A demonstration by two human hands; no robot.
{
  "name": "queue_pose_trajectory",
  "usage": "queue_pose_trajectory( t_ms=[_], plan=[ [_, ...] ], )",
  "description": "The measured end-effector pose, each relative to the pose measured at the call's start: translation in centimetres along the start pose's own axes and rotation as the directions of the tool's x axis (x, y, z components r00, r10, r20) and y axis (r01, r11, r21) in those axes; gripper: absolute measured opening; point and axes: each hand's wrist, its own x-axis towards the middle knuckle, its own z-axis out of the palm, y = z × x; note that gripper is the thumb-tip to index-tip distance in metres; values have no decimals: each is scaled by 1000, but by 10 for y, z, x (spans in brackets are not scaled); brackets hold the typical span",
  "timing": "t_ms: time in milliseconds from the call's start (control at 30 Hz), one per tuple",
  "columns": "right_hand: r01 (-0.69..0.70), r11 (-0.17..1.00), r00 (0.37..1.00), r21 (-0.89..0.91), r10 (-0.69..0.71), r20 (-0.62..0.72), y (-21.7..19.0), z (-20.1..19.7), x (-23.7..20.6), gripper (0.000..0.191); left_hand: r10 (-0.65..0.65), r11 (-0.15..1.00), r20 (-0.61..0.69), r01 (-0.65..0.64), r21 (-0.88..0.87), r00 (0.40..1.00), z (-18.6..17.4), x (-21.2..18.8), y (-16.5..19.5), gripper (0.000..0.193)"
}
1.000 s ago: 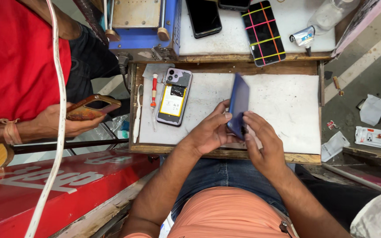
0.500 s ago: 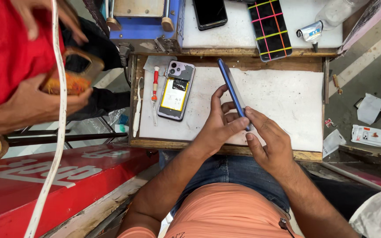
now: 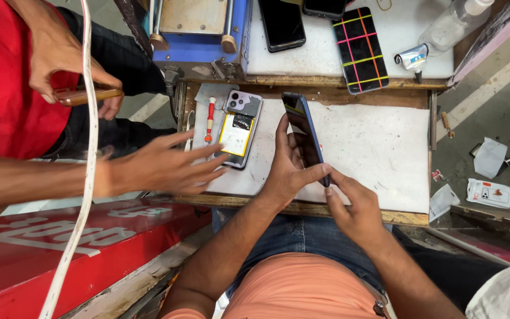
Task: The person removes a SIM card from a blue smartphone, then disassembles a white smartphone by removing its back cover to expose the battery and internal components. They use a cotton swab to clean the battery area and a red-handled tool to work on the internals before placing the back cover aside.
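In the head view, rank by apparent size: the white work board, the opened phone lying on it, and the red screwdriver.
1. White work board, largest.
2. Opened phone, mid-sized.
3. Red screwdriver, smallest and thinnest.
All three lie on one surface, so nearness barely skews this.
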Motion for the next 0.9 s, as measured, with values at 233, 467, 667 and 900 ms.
queue_pose_trajectory(
  t_ms=[233, 467, 667, 900],
  plan=[
    [-231, 972, 955, -50, 236, 181, -9, -25, 20, 38, -34, 998, -44, 32, -50, 998, 0, 3, 0, 117],
    [-353, 917, 902, -184, 386, 195, -13, -17, 24, 37, 108, 985, -52, -100, 139, 993, 1, 3, -5, 116],
    [-304, 951, 932, -47, 308, 193, 2, -7, 24, 35, 141, 960, -43, -126, 249, 989, -4, 3, -11, 116],
    [-341, 919, 920, -199, 370, 132, -1, -2, 25, 32, 134, 941, -25, -119, 316, 991, -6, 5, -14, 114]
  ],
)
